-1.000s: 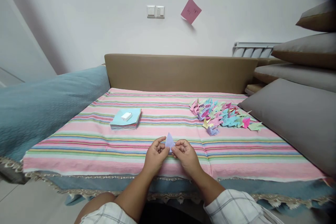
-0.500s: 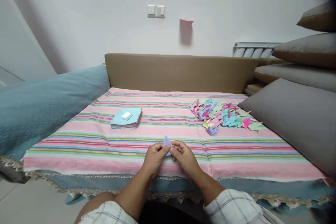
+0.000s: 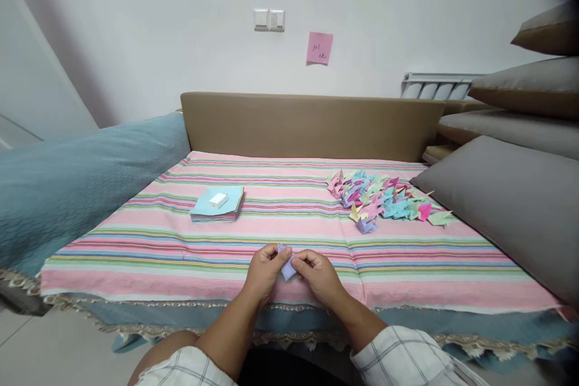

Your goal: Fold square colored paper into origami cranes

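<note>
A small folded piece of lilac paper [image 3: 287, 269] is pinched between my two hands above the striped cloth, near its front edge. My left hand [image 3: 266, 265] grips its upper left side, with the thumb on top. From the other side, my right hand [image 3: 316, 271] holds the right edge between thumb and fingertips. Beyond and to the right lies a heap of folded paper cranes [image 3: 389, 199] in pink, blue, purple, green and yellow. Farther left sits a stack of square coloured paper [image 3: 233, 196], light blue on top, with a small white block [image 3: 219, 200] resting on it.
The striped cloth [image 3: 280, 217] covers a sofa seat with a brown backrest [image 3: 312, 126]. A blue-covered armrest [image 3: 90, 175] stands left, and grey cushions [image 3: 511, 211] are piled right. On the wall are light switches [image 3: 269, 20] and a pink sticky note [image 3: 319, 48].
The lilac paper has turned: its point stood upward before, and now its body slants down towards me. The wall note, lifted outward before, now hangs flatter with its writing showing.
</note>
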The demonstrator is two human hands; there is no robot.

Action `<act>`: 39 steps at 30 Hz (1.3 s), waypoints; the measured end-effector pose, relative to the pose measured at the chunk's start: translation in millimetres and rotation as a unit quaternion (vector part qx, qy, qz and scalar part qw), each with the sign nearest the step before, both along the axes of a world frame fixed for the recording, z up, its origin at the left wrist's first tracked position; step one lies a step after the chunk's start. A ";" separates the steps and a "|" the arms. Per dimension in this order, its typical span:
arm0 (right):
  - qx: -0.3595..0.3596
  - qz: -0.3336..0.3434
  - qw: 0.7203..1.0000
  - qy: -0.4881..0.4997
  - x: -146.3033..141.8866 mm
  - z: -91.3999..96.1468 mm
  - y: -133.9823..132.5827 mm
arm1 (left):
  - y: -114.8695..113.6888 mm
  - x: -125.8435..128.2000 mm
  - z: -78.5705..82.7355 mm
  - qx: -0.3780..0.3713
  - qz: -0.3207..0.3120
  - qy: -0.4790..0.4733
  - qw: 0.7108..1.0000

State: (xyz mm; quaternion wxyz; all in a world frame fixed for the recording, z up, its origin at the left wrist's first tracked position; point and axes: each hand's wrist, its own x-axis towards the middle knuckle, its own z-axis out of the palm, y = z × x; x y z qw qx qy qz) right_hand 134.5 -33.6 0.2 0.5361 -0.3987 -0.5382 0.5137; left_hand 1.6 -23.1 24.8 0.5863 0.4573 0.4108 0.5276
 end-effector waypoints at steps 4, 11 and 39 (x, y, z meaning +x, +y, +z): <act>-0.015 0.002 1.000 0.008 -0.3 0.3 0.7 | 1.3 -1.5 -1.9 0.001 -0.010 -0.006 1.000; -0.058 -0.055 0.995 0.059 4.0 -3.2 7.6 | 0.7 -4.7 -0.7 -0.015 -0.147 -0.049 0.988; -0.019 0.030 0.990 0.134 6.2 -9.6 4.7 | -3.2 -3.1 2.1 -0.128 -0.148 -0.125 0.973</act>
